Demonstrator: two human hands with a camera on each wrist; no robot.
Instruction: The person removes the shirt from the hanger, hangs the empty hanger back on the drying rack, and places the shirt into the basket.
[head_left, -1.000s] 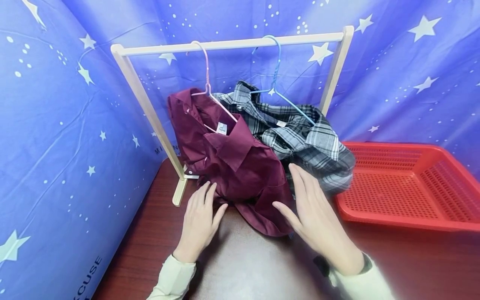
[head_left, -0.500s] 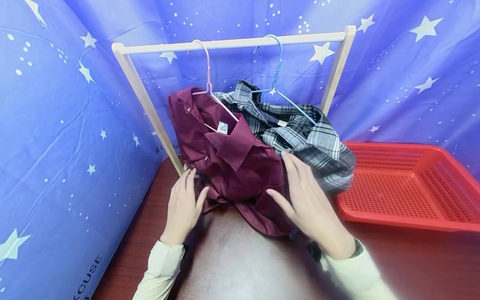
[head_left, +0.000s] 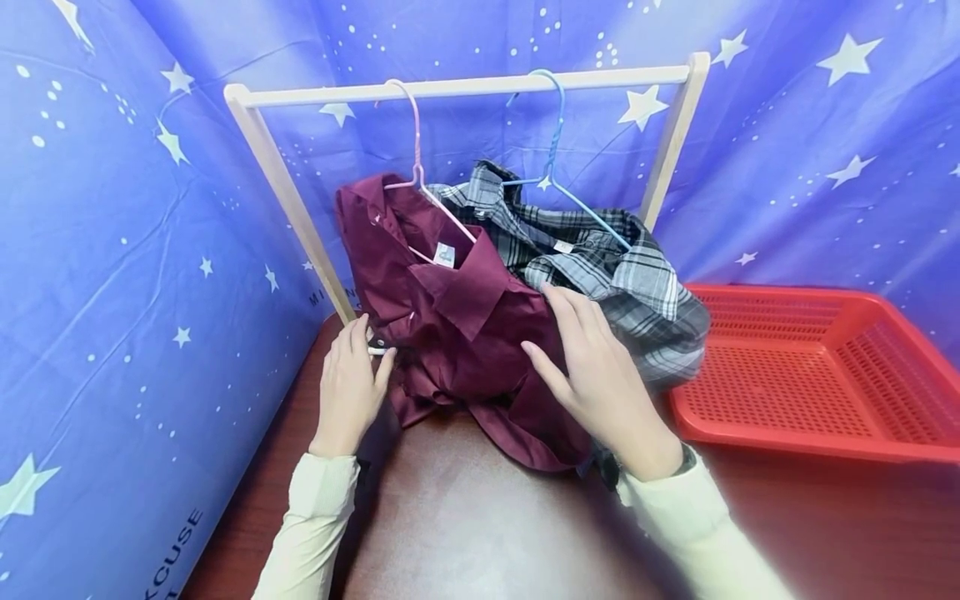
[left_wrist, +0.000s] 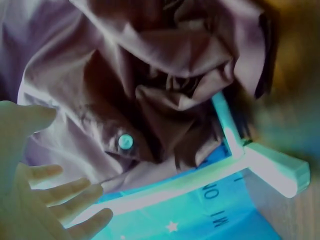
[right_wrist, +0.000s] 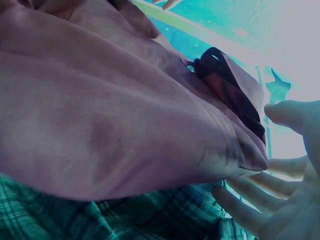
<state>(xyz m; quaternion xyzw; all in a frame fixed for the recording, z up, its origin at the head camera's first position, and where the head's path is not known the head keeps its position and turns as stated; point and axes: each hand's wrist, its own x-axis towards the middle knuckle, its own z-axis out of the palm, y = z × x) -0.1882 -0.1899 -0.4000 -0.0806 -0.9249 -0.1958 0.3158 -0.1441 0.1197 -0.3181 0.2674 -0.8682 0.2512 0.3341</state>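
Note:
A maroon collared shirt [head_left: 480,358] hangs from a pink hanger [head_left: 417,146], its lower part bunched on the table. My left hand [head_left: 347,387] is at the shirt's left side, beside the rack's left post, fingers extended. In the left wrist view, the spread fingers of my left hand [left_wrist: 55,195] are near a buttoned part of the shirt [left_wrist: 95,120]. My right hand [head_left: 596,383], fingers extended, lies along the shirt's right side. The right wrist view shows my right hand [right_wrist: 275,195] with fingers apart, right at the shirt's edge [right_wrist: 150,130].
The hangers hook over a wooden rack's bar [head_left: 472,88]. A grey plaid shirt [head_left: 637,308] hangs on a blue hanger [head_left: 555,142], partly behind the maroon one. A red plastic basket [head_left: 795,450] stands at the right on the reddish-brown table [head_left: 465,508]. Starry blue curtains surround the table.
My left hand has moved left and up from the shirt's lower front to its left side. My right hand has shifted up and slightly left along the shirt. The hangers remain in place.

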